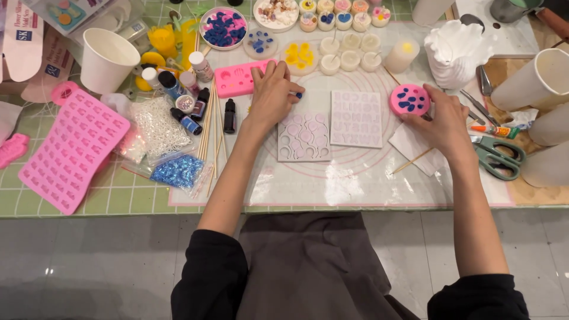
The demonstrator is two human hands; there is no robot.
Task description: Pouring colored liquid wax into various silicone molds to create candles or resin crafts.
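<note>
My left hand (273, 92) rests over the top of a pale mold with round and heart cavities (304, 137) and pinches a small blue wax piece (298, 95) at its fingertips. A pink rectangular mold (234, 79) lies just left of that hand. My right hand (441, 121) grips the edge of a round pink mold (409, 99) filled with dark blue shapes. Between my hands lies a pale letter mold (355, 118) on the clear mat (355, 172).
A large pink cavity mold (71, 148) lies at the left, beside bags of glitter (176, 170) and small dye bottles (188, 121). Wooden skewers (208, 130), green scissors (496, 155), paper cups (108, 58), small candles (349, 59) and a white ruffled object (453, 53) crowd the table.
</note>
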